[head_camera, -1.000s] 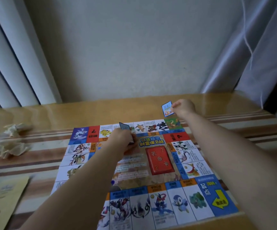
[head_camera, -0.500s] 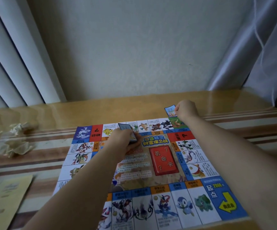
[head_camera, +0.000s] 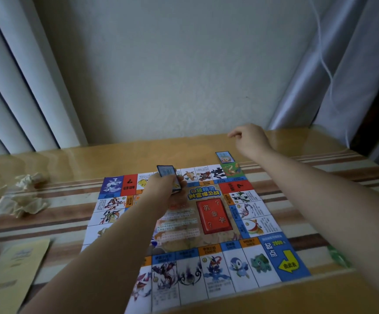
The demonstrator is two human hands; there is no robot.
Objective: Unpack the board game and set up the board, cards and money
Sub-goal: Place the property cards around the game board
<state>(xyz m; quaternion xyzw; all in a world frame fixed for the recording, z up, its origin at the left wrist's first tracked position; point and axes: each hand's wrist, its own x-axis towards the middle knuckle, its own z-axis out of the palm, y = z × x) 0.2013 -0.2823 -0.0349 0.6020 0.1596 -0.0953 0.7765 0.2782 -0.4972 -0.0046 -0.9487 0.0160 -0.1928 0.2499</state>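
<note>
Game board (head_camera: 213, 215): paper sheet, flat on the striped table (head_camera: 88, 159), centre of view.
- Left forearm covers the board's squares from 7 to 9 o'clock. The near-left corner runs out of frame.
- Small print on the squares is not legible.
- Rim of creature squares with blue and orange labels. Red "?" squares at 11 and 1 o'clock, blue arrow corner at 5 o'clock, red rectangle right of centre.

Left hand (head_camera: 161, 192): over the board at 11 o'clock, fingers curled round a small card stack (head_camera: 168, 175). The top card tilts up, dark-bordered; the count cannot be told.

Single card (head_camera: 225, 157): flat on the table just past the 1 o'clock corner. Contact with the board edge cannot be told.

Right hand (head_camera: 249, 138): above the table beyond that card, fingers loosely curled, holding nothing.

Outward:
- crumpled paper (head_camera: 20, 197) at 9 o'clock, well apart
- yellow envelope (head_camera: 11, 275) at 8 o'clock, partly cut off
- blurred green object (head_camera: 338, 257) at 4 o'clock, unidentifiable
</note>
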